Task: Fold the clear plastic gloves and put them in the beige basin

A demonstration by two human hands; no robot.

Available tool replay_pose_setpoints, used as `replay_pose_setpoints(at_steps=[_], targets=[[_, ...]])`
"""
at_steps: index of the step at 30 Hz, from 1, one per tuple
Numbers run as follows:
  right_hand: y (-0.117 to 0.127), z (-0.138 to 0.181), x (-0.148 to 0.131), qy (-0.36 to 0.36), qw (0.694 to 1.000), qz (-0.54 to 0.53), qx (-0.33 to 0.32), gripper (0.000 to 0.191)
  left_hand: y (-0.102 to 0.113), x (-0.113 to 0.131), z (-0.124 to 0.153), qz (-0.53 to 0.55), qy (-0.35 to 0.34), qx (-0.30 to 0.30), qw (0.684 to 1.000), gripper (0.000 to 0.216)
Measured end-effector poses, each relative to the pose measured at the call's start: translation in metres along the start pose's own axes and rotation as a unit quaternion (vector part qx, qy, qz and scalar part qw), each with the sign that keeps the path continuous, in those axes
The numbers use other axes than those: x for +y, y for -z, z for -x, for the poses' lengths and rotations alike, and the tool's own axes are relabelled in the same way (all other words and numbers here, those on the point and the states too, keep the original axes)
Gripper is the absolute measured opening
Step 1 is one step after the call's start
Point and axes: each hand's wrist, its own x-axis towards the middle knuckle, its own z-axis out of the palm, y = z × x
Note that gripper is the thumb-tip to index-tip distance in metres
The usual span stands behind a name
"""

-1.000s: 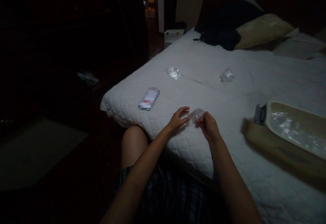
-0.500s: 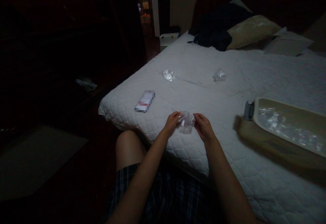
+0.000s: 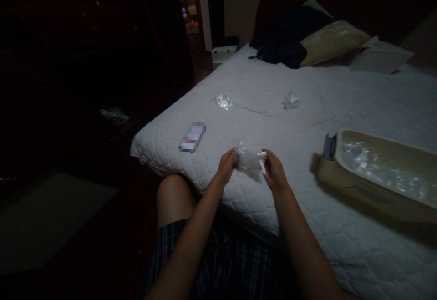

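Observation:
A small clear plastic bag [image 3: 250, 162] is stretched between my two hands just above the corner of a white quilted bed [image 3: 307, 122]. My left hand [image 3: 226, 167] pinches the bag's left edge. My right hand [image 3: 274, 172] pinches its right edge. Both hands have their fingers closed on the plastic. My bare knee and plaid shorts show below the bed's edge.
Two crumpled clear plastic bags [image 3: 223, 101] [image 3: 290, 101] lie farther up the bed. A small flat card or packet [image 3: 192, 137] lies near the left edge. A tan case [image 3: 378, 172] holding clear plastic sits at right. Pillows and dark clothes [image 3: 283, 45] are at the headboard. The floor at left is dark.
My left hand closed on the bag, which only my right hand held a second ago. Both hands have since lifted it slightly and spread it wider.

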Motion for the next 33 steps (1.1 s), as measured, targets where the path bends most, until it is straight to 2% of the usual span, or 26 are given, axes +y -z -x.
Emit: replay_pose_setpoints(at_steps=[3, 5, 6, 9, 11, 18, 21, 23, 26, 28, 29, 31, 33], targets=[[0.0, 0.004, 0.002, 0.073, 0.995, 0.026, 0.062, 0.03, 0.001, 0.0, 0.0, 0.015, -0.002, 0.002, 1.0, 0.036], [0.001, 0.01, 0.003, 0.175, 0.972, 0.109, 0.116, 0.032, 0.001, -0.001, 0.0, 0.021, -0.001, 0.004, 1.0, 0.037], [0.002, 0.013, 0.004, 0.236, 0.95, 0.162, 0.128, 0.033, 0.001, -0.001, -0.001, 0.024, 0.0, 0.007, 1.0, 0.037], [0.005, 0.019, 0.005, 0.37, 0.878, 0.29, 0.086, 0.04, 0.002, -0.004, -0.002, 0.03, 0.0, 0.016, 0.999, 0.036], [0.005, 0.02, 0.005, 0.39, 0.859, 0.329, 0.05, 0.037, 0.003, -0.005, -0.002, 0.031, -0.004, 0.018, 0.999, 0.035], [-0.002, 0.017, 0.006, 0.319, 0.866, 0.383, 0.033, 0.036, 0.003, -0.003, -0.001, 0.049, -0.005, 0.015, 0.999, 0.031], [-0.004, 0.018, 0.005, 0.304, 0.868, 0.392, 0.002, 0.018, 0.003, -0.003, -0.001, 0.055, 0.002, 0.025, 0.998, 0.03], [-0.004, 0.018, 0.005, 0.284, 0.884, 0.372, -0.004, 0.012, 0.003, -0.003, -0.002, 0.062, 0.008, 0.035, 0.997, 0.03], [-0.002, 0.019, 0.003, 0.196, 0.943, 0.268, 0.009, 0.015, 0.003, -0.003, -0.004, 0.099, 0.032, 0.023, 0.994, 0.031], [0.001, 0.018, 0.0, 0.104, 0.984, 0.141, -0.001, 0.019, 0.003, -0.001, -0.005, 0.12, 0.043, -0.025, 0.991, 0.037], [0.003, 0.018, -0.001, 0.061, 0.995, 0.073, -0.011, 0.021, 0.003, 0.0, -0.005, 0.125, 0.041, -0.051, 0.99, 0.039], [0.007, 0.017, -0.005, -0.011, 0.999, -0.043, -0.026, 0.025, 0.004, 0.002, -0.003, 0.127, 0.023, -0.081, 0.988, 0.037], [0.011, 0.016, -0.007, -0.065, 0.991, -0.116, -0.027, 0.028, 0.004, 0.004, -0.002, 0.131, 0.004, -0.086, 0.988, 0.029]])
